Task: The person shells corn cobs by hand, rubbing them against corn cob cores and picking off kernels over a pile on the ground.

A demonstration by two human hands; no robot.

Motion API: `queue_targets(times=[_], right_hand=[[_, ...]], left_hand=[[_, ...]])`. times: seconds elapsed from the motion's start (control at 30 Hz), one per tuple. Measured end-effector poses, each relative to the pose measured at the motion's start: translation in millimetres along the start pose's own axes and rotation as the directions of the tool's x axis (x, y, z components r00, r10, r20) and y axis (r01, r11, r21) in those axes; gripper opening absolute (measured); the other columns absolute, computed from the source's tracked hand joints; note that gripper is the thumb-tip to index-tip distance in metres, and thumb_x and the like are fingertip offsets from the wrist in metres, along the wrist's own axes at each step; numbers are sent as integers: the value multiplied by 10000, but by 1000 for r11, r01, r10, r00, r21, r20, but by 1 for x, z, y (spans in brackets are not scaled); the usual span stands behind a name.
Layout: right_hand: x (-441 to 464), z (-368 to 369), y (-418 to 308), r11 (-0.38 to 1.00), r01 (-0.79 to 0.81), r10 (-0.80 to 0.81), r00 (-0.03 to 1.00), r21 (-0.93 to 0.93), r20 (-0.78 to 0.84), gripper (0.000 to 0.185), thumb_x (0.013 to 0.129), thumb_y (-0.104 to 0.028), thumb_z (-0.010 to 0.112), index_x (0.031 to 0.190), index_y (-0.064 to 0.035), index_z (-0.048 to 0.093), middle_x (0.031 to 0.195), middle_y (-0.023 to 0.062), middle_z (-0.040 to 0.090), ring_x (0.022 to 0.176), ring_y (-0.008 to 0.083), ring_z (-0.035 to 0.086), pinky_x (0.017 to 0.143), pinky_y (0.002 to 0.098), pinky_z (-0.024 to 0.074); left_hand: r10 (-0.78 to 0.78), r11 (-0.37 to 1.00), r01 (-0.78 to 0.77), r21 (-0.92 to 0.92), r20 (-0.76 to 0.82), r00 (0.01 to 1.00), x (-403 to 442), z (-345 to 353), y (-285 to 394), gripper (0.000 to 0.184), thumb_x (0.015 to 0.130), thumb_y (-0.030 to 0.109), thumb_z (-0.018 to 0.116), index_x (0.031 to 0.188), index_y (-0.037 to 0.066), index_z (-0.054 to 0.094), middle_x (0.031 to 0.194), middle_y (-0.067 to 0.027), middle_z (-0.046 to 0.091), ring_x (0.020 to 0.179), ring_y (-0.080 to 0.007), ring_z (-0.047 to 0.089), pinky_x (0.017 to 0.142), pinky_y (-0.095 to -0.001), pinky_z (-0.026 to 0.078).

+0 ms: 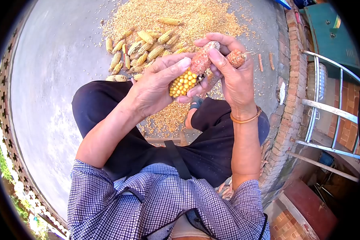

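Note:
My left hand (160, 82) is wrapped round a partly shelled ear of corn (183, 84), its thumb lying along the top. Yellow kernels cover the ear's near end, while the far part is bare reddish cob. My right hand (238, 82) is closed round a bare corn cob (236, 59), whose end sticks out between thumb and fingers. Its thumb and fingertips also reach the bare end of the ear, and the two cobs press close together. Fingers hide much of where they meet. Beyond my hands lies a heap of unshelled ears (146, 48).
Loose kernels (176, 18) spread over the concrete floor (52, 100), with more between my legs. Two thin cob-like pieces (261, 63) lie to the right. A low brick edge (292, 80) runs along the right side, with a metal ladder-like frame (328, 104) beyond it.

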State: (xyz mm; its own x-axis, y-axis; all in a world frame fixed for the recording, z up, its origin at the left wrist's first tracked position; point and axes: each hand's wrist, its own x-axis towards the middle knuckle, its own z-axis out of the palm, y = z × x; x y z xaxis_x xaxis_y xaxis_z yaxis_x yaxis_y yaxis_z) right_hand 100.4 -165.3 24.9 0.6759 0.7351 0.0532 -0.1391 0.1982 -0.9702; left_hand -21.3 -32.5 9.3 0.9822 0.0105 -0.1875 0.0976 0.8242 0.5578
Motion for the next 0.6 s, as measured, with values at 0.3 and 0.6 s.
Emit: queue_targets(times=[0.3,0.6], right_hand=[[0,6,5,997,19,-21,999,-78,-33,232,912,-60,661,1136,-9,632,999,78,709,666,30,549,563,173,463],[-1,8,6,995,25,-26,1000,-97,-8,223,915,-64,658,1128,-3,630,995,79,711,632,34,544,557,170,458]], left_hand=[[-33,999,36,22,-104,994,0,1,0,309,1029,315,488,1183,52,541,896,-139,615,564,-107,523,405,-178,365],[-61,993,78,93,-175,983,-1,8,3,453,1038,415,426,1293,48,497,906,-150,595,569,-103,520,401,-170,358]])
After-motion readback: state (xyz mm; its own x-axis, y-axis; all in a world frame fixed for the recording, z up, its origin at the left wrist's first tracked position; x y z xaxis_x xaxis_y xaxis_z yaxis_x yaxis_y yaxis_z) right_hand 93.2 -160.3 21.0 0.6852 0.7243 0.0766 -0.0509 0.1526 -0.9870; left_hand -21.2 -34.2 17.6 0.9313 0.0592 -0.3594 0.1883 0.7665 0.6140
